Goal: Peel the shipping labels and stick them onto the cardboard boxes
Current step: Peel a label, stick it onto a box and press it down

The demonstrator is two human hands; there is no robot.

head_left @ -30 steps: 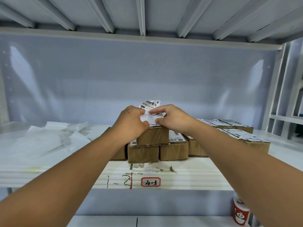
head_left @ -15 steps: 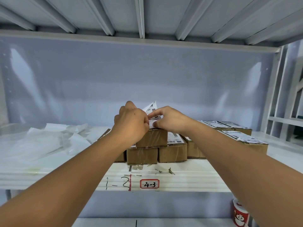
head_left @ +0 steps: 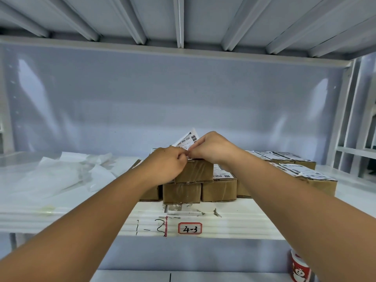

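A white shipping label (head_left: pixel 186 139) with barcodes stands tilted up above the top cardboard box (head_left: pixel 194 171) of a small stack. My left hand (head_left: pixel 165 165) and my right hand (head_left: pixel 211 147) both pinch the label's lower edge, fingertips touching just over that box. Below it sit more brown boxes (head_left: pixel 218 189) in a row on the white shelf (head_left: pixel 234 222). Some carry stuck labels, such as the labelled boxes (head_left: pixel 313 179) at the right. The label's lower part is hidden behind my fingers.
Crumpled white backing sheets (head_left: pixel 67 171) lie on the shelf's left side. The shelf's front edge bears a red-framed tag "4-3" (head_left: pixel 190 228). A red and white cup (head_left: pixel 299 269) stands on the lower level at right. The upper shelf's ribbed underside hangs overhead.
Both hands have dropped slightly and drawn together over the top box. The label, earlier bent forward between my hands, now sticks up and leans right behind my right hand.
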